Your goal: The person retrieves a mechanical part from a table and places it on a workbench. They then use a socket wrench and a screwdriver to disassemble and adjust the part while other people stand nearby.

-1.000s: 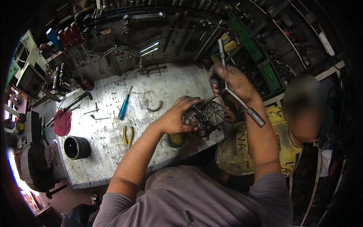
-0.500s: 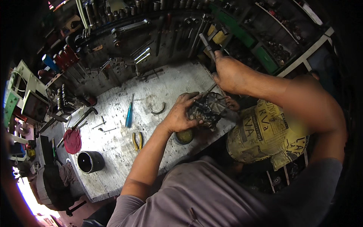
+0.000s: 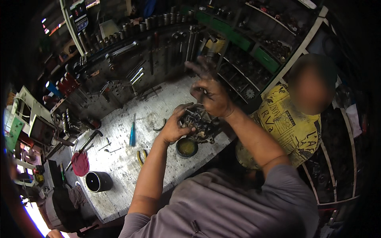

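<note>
My left hand (image 3: 176,125) rests on a greasy, ribbed metal machine part (image 3: 198,127), its fingers over the far side and its thumb along the near side. Above that part my right hand (image 3: 210,89) is raised, slightly blurred. Its thumb and forefinger meet in a pinch at a small bright spot, and the other fingers stretch away. What the pinch holds is too small to name. Beside the part, close to the bench's front edge, stands a round dark tub (image 3: 186,147) with yellowish stuff inside. A dark curved piece (image 3: 160,125) lies left of my left hand.
On the metal bench (image 3: 119,166) lie a blue-handled screwdriver (image 3: 132,133), yellow-handled pliers (image 3: 141,158), a red cloth (image 3: 80,164) and a black cylinder sleeve (image 3: 99,181). A tool board (image 3: 131,67) rises behind. At the right is a person in a yellow printed shirt (image 3: 274,119).
My right hand has let go of the long metal tool and moved left, with its fingers rearranged. My left hand stays on the machine part. The whole view has shifted.
</note>
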Tool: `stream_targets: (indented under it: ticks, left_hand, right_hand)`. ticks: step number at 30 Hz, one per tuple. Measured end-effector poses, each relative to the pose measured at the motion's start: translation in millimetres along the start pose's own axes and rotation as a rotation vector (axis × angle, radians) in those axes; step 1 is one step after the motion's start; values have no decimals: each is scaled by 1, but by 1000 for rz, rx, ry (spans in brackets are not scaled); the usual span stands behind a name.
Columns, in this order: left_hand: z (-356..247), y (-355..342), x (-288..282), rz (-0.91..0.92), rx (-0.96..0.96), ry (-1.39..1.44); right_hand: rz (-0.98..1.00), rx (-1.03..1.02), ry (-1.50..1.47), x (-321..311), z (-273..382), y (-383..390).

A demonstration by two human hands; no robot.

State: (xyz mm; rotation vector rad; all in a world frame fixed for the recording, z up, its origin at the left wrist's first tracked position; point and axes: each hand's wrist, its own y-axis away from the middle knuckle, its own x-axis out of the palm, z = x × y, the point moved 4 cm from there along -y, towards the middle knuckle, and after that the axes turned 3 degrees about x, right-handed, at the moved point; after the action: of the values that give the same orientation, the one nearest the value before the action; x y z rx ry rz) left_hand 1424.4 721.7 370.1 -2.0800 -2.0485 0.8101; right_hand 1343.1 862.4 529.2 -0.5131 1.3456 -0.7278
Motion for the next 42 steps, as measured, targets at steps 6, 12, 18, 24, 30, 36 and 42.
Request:
stream_targets:
  ticks: [6,12,18,24,30,36,42]
  left_hand:
    - [11,-1,5,11,-107,121]
    - [21,2,11,6,-278,278]
    - [20,4,13,-21,-261,285]
    - [18,3,15,-41,-218,280]
    - [18,2,16,-47,-160,293]
    - [18,2,13,-17,-134,251]
    - [18,4,12,-17,-151,173]
  right_hand:
    - [-170,804,-1545,32,-59,25]
    - [292,657,-1800,6,-62,-20]
    - [97,722,-1595,-64,-53,22]
    - [57,788,-1513,-67,-37,37]
    - [79,850,-1455,-56,-44,51]
    - [161,979,-1456,-45,-48,48]
    - [1058,775,13,-88,-41,-6]
